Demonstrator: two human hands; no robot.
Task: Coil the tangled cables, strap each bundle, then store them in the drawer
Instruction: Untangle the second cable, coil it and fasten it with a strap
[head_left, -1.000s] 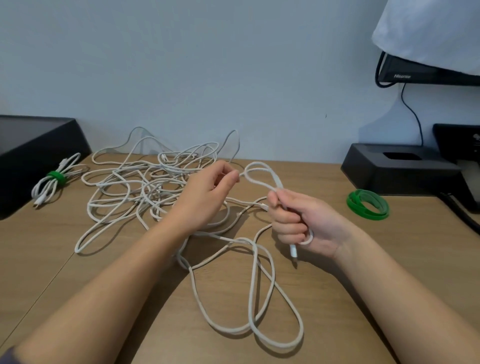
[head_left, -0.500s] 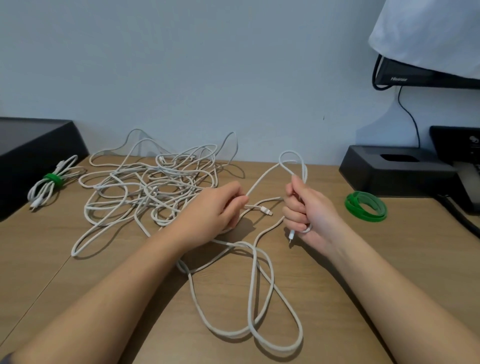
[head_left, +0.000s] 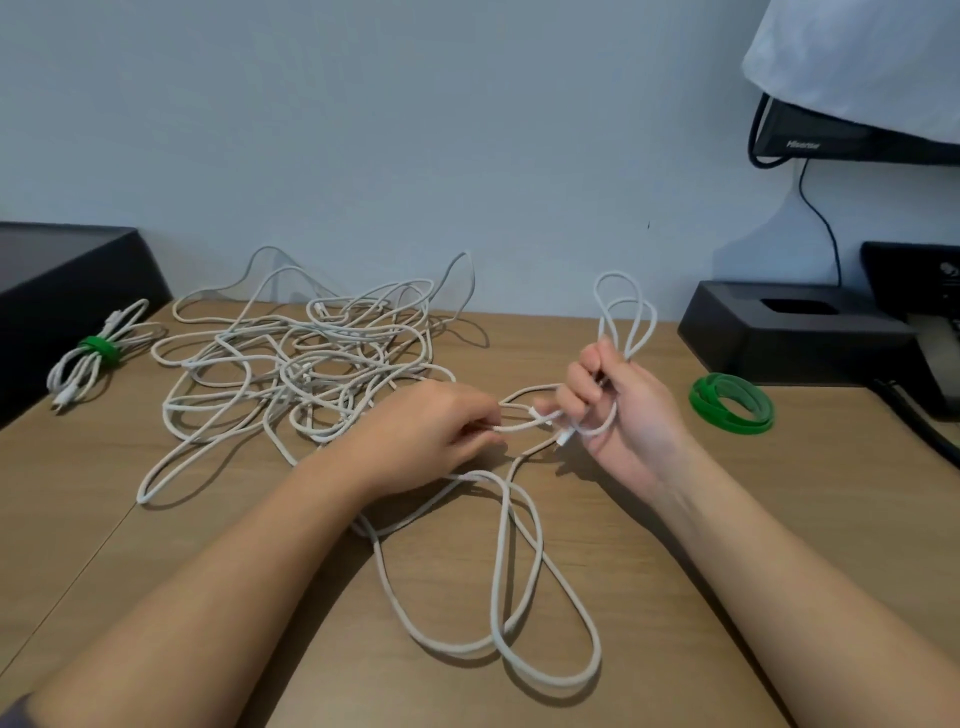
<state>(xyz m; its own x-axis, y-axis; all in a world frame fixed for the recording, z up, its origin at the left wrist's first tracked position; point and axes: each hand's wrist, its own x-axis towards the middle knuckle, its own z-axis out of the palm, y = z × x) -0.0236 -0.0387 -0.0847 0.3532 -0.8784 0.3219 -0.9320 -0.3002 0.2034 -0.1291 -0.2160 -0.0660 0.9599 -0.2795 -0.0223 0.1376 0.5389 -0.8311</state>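
A heap of tangled white cables lies on the wooden desk near the wall. My right hand grips a small coil of one white cable; two loops stick up above the fist and a plug end hangs below it. My left hand pinches the same cable just left of the right hand. Slack from it lies in long loops on the desk in front of me. A coiled white cable with a green strap rests at the far left.
Green straps lie in a loose ring at the right, in front of a black stand. A black box sits at the left edge. A monitor with black cords hangs at the upper right.
A second loop has been added to the coil in my right hand, which moved right and up. My left hand slid down along the cable toward the desk.
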